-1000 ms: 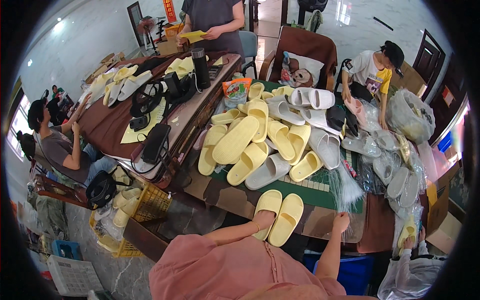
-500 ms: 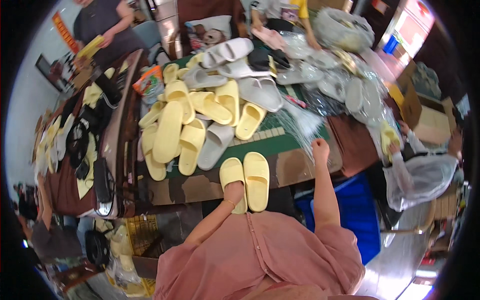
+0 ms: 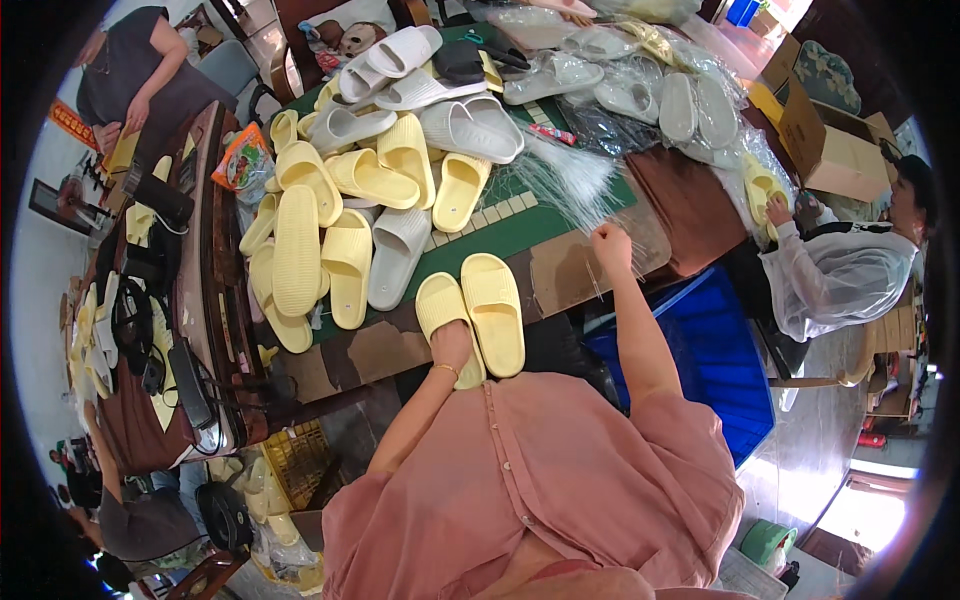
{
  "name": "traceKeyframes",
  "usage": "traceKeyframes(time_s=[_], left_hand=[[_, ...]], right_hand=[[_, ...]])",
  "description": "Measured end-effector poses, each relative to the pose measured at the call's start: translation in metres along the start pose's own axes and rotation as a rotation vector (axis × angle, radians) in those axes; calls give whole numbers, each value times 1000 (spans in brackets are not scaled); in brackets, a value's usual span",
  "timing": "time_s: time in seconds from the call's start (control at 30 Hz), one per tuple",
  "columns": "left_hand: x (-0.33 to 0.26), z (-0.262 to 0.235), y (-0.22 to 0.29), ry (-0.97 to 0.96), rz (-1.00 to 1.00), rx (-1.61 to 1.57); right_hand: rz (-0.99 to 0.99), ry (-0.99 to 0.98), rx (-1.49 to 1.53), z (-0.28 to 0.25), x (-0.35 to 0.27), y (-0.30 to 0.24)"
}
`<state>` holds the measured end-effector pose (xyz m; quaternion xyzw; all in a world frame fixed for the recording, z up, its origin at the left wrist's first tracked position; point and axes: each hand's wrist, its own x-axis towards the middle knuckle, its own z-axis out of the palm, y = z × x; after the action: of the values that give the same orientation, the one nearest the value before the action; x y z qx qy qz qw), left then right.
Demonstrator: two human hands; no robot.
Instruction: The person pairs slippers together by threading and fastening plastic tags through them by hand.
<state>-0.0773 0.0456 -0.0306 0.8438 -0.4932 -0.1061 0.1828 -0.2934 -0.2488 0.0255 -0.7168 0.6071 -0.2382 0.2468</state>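
Note:
A pair of pale yellow slide slippers stands side by side at the table's near edge, close to my body. My left hand (image 3: 452, 345) reaches into the left slipper (image 3: 438, 299) and grips it; the fingertips are hidden inside. Against it leans the right slipper (image 3: 497, 325), which no hand touches. To the right, over the table's near edge, my right hand (image 3: 612, 247) is closed at the end of a fanned bundle of thin clear plastic strands (image 3: 572, 178). A few strands hang by its fingers; how many it pinches is too fine to tell.
Yellow slippers (image 3: 297, 250) and grey slippers (image 3: 400, 255) are heaped left on the green-topped table (image 3: 385, 346). Plastic-wrapped grey slippers (image 3: 697, 108) lie at the far right. A blue bin (image 3: 715, 370) stands below on the right. Another person (image 3: 835, 275) handles yellow slippers at right.
The view has shifted, so the heap sits more to the left and higher. My right hand stays closed at the strands; my left hand still holds the yellow slipper.

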Motion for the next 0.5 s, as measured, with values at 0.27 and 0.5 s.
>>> traceKeyframes(time_s=[0.27,0.5], left_hand=[[-2,5,-6,39,40,48],[0,4,-3,48,50,72]], right_hand=[[14,-79,-224,29,-13,-14],[-54,-49,-324,42,-10,-23]])
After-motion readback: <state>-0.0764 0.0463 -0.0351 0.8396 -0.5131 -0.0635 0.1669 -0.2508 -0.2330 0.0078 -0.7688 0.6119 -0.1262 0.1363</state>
